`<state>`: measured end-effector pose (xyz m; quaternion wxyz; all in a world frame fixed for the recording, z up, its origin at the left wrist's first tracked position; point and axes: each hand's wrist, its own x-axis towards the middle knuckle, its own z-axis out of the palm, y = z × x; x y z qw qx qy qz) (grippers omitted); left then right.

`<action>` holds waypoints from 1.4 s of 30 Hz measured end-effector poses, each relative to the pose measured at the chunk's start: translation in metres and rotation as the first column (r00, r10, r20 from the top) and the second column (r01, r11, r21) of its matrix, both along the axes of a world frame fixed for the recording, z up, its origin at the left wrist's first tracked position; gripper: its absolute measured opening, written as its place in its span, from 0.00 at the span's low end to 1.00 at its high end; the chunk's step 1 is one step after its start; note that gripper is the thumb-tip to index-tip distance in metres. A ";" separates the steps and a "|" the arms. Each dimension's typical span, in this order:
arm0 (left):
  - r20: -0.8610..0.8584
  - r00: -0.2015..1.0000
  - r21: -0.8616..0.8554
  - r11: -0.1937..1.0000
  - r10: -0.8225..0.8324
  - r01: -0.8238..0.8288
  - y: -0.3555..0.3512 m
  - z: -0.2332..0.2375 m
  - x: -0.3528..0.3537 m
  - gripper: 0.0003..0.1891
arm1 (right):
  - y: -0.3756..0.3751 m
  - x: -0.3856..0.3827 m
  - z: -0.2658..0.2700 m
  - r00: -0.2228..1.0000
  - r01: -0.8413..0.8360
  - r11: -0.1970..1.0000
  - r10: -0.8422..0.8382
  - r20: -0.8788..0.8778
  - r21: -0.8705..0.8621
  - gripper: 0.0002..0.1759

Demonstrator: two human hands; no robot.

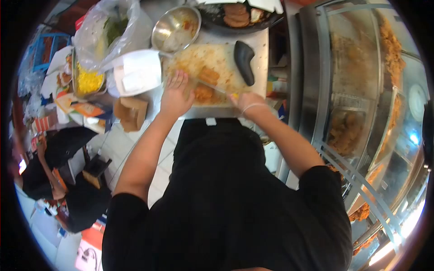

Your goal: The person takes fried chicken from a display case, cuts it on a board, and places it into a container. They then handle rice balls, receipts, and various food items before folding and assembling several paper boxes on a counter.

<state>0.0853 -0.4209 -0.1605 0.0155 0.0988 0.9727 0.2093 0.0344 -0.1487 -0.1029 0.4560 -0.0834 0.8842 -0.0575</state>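
Observation:
My right hand [251, 104] is closed round the yellow handle of a knife [212, 86]. Its blade points left across a stained cutting board [222, 53], between two orange-brown pieces of food. One piece of food [209, 74] lies just beyond the blade, and the other piece [204, 94] is on the near side. My left hand [175, 95] rests at the board's left part with fingers stretched out, its thumb right beside the nearer piece. A black curved object [244, 62] lies on the board's right side.
Beyond the board stand a steel bowl [174, 31] and a black pan [260, 25] with browned food. Left are white paper [138, 72], a plastic bag of greens [108, 36] and a tray of yellow food [88, 81]. A glass-fronted food cabinet [357, 67] flanks my right; people stand lower left.

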 end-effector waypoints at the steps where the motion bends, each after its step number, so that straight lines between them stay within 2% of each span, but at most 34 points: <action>1: 0.008 1.000 -0.021 1.000 -0.020 0.020 -0.004 -0.001 0.001 0.32 | -0.002 0.002 0.004 1.000 -0.007 1.000 0.007 -0.007 0.020 0.44; 7: 0.007 0.999 -0.164 0.986 -0.041 0.041 -0.003 0.017 -0.006 0.32 | -0.002 0.003 -0.008 1.000 0.000 1.000 0.000 -0.025 -0.027 0.44; 9: 0.068 0.998 -0.049 0.999 0.002 0.001 -0.006 0.028 -0.004 0.32 | -0.004 0.001 0.007 1.000 -0.006 0.999 0.005 -0.006 -0.044 0.44; 11: 0.117 0.993 -0.048 0.999 0.029 -0.024 -0.001 0.040 0.009 0.33 | 0.000 0.012 0.023 1.000 -0.007 0.998 0.005 -0.019 -0.059 0.44; 13: 0.178 0.983 -0.039 0.998 0.053 -0.046 0.007 0.035 0.014 0.33 | 0.003 0.014 -0.002 1.000 -0.027 0.998 0.027 -0.011 -0.051 0.44; 15: 0.080 0.996 -0.170 0.985 0.035 -0.021 0.014 0.019 0.019 0.34 | 0.008 0.026 -0.016 0.998 -0.055 0.998 0.055 0.004 -0.038 0.44; 16: 0.075 0.996 -0.170 0.985 0.040 -0.027 0.014 0.021 0.014 0.34 | 0.002 0.020 -0.003 0.999 -0.038 0.998 0.038 0.001 -0.045 0.44; 18: 0.235 0.970 -0.151 0.988 0.060 -0.025 0.008 0.029 0.004 0.36 | -0.003 0.013 0.002 0.999 -0.042 0.997 0.040 -0.023 -0.059 0.45; 21: 0.111 0.994 -0.217 0.976 0.011 0.014 0.000 0.023 0.014 0.36 | -0.005 0.016 -0.011 0.998 -0.053 0.998 0.051 -0.040 -0.043 0.45; 23: 0.109 0.994 -0.160 0.987 0.008 0.009 -0.006 0.032 0.012 0.35 | -0.011 0.015 -0.001 0.999 -0.023 0.998 0.021 -0.039 -0.058 0.46; 25: 0.058 0.998 -0.025 0.999 0.024 -0.022 -0.008 0.042 0.013 0.34 | -0.009 0.019 0.018 0.999 0.002 0.998 -0.004 -0.037 -0.069 0.45; 26: 0.068 0.997 -0.024 1.000 0.021 -0.020 -0.006 0.044 0.018 0.34 | -0.007 0.023 0.023 0.999 0.020 0.997 -0.022 -0.029 -0.072 0.45; 28: 0.227 0.972 0.009 0.998 0.056 -0.060 -0.002 0.044 0.027 0.34 | -0.007 0.027 0.005 1.000 0.014 0.999 -0.013 0.013 -0.047 0.44; 29: 0.243 0.969 0.016 0.998 0.050 -0.056 -0.001 0.037 0.032 0.34 | -0.005 0.034 0.000 0.999 0.004 1.000 -0.003 0.055 -0.023 0.44; 31: 0.108 0.993 -0.086 0.995 0.050 -0.040 -0.003 0.022 0.024 0.33 | -0.011 0.036 0.002 1.000 0.016 0.999 -0.016 0.022 -0.035 0.43; 35: 0.119 0.993 -0.094 0.995 -0.017 0.028 -0.016 0.023 0.030 0.32 | -0.017 0.036 -0.007 0.999 0.025 0.997 -0.027 -0.030 -0.071 0.43; 38: 0.093 0.995 -0.069 0.997 -0.033 0.040 -0.020 0.030 0.020 0.32 | -0.018 0.034 0.003 0.999 0.036 0.998 -0.038 -0.026 -0.059 0.42; 40: 0.055 0.998 0.037 0.999 -0.010 0.008 -0.019 0.041 0.028 0.32 | -0.015 0.041 0.024 0.998 0.056 0.996 -0.058 -0.017 -0.073 0.43; 42: 0.131 0.991 0.039 0.999 0.006 -0.011 -0.014 0.045 0.039 0.32 | -0.011 0.049 0.022 0.998 0.064 0.995 -0.064 0.006 -0.081 0.43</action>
